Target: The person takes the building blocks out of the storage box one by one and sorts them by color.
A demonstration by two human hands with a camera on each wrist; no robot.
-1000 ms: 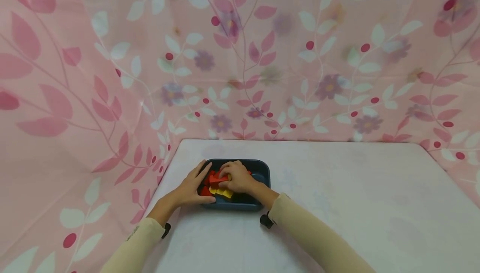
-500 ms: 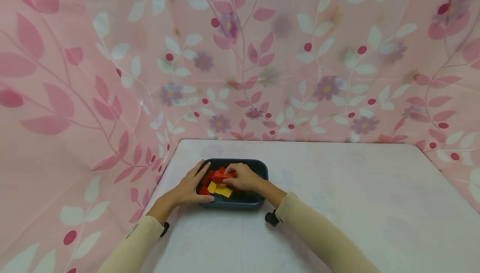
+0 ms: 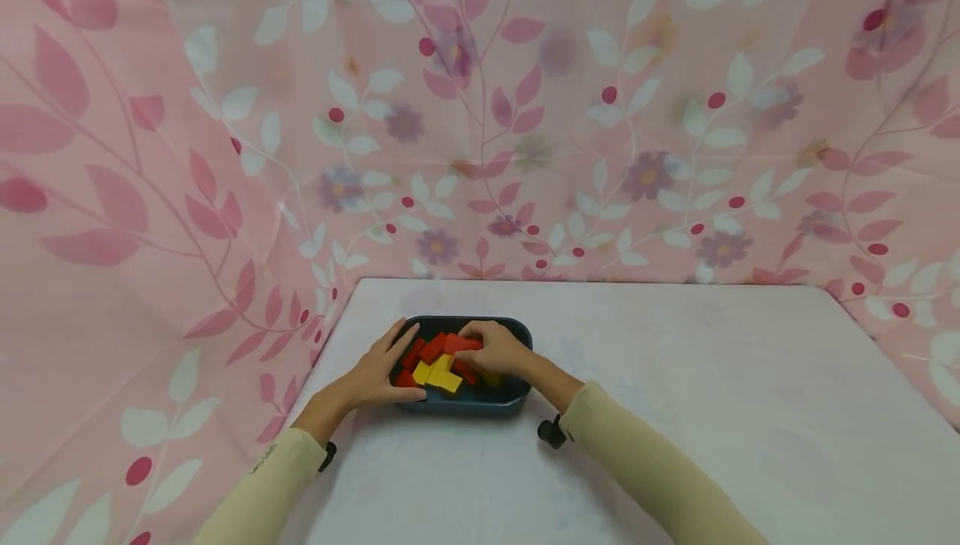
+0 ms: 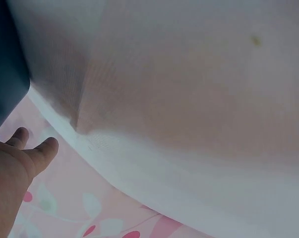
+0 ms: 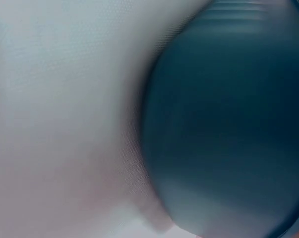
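Observation:
A dark blue rectangular tray [image 3: 465, 409] holds several red blocks [image 3: 432, 350] and yellow blocks [image 3: 446, 380], heaped toward its left half. My left hand [image 3: 375, 372] rests along the tray's left end, thumb and fingers spread around the rim; in the left wrist view that hand [image 4: 10, 178] shows beside the tray wall [image 4: 5, 64]. Reaching in from the right, my right hand [image 3: 504, 350] pinches a red block [image 3: 461, 343] between thumb and fingers, over the heap. The right wrist view is mostly filled by the tray's outer wall [image 5: 218, 119], blurred.
The tray stands on a white-covered table [image 3: 675, 395], toward its left side. A pink floral cloth [image 3: 562, 128] hangs behind and to the left of the table. Small black devices are worn at the left wrist [image 3: 327, 456] and right wrist [image 3: 552, 432].
My right hand has shifted right within the tray, holding a red block, and more red and yellow blocks show beneath it. My left hand keeps its place at the tray's left end.

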